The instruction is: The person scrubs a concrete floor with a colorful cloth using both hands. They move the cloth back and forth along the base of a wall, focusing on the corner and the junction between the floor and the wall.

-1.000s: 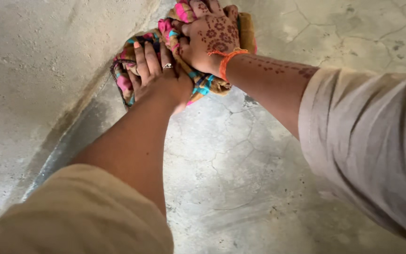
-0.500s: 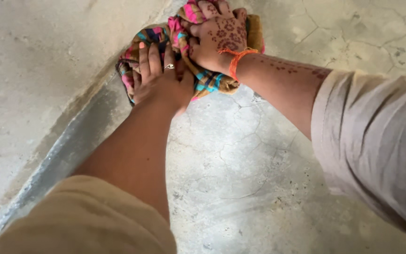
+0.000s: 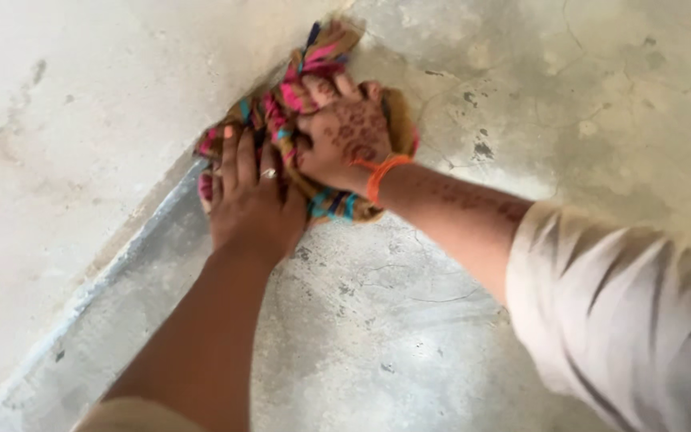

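Pressing down flat, left hand and right hand have pushed the bunched multicoloured cloth further along the floor's wall edge — wiping continues.

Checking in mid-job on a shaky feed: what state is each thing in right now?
Colourful cloth: bunched up, pressed into the floor-wall corner.
Left hand: flat on the cloth, ring on one finger.
Right hand: gripping the cloth, orange thread at wrist.
Concrete floor: cracked, damp-looking sheen.
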